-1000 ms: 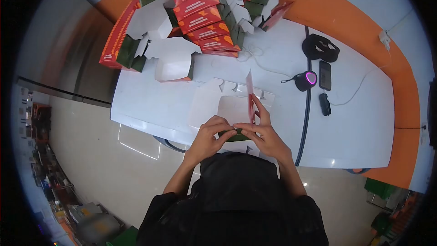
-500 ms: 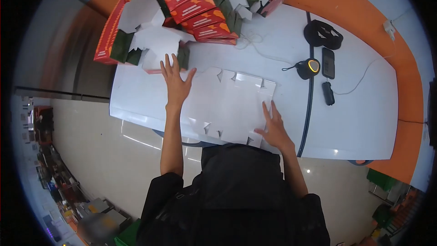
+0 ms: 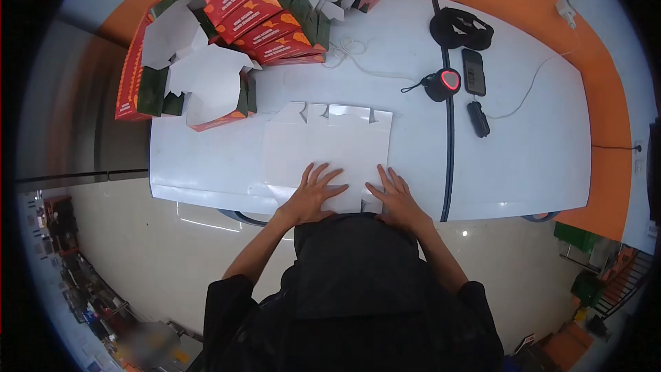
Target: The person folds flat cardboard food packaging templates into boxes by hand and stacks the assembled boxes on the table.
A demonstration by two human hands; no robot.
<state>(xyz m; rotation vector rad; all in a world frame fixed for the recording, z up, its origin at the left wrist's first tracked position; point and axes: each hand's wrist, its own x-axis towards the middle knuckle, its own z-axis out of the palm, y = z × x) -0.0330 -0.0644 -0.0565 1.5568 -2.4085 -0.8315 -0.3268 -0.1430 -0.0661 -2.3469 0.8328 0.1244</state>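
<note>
Flat carton blank: the white sheet [image 3: 323,145] lies on the table [image 3: 516,158], right in front of the person, plain side up; the near edge is partly hidden by the hands and the dark clothing [image 3: 358,269].
Left hand: the hand [image 3: 308,201] is spread over the near part of the sheet, fingers splayed and pointing away from the body; no grasp shows.
Right hand: the other hand [image 3: 398,203] is spread at the near right corner, fingers parted, with no visible pinch; whether anything is tucked under the palm, I cannot tell.
Weight: likely very light, so a palm's pressure should be enough to steady it.
Stiffness: probably thin, springy card — firm across the panels, giving at the creases.
Surface: the bright sheen on the far tabs [image 3: 349,114] suggests a smooth face that could slide on the tabletop.
Weak spots: the narrow tabs and cut notches look easiest to bend or tear.
Best hold: the broad side edges, fingers beneath and thumb on top — a pull on a single tab risks a kink.
Folded boxes: red and green cartons [image 3: 248,10] are piled at the far left, and an open one [image 3: 215,86] sits near the sheet's far left corner.
Right side: a round speaker [image 3: 441,85] sits beside a phone [image 3: 474,73].
</note>
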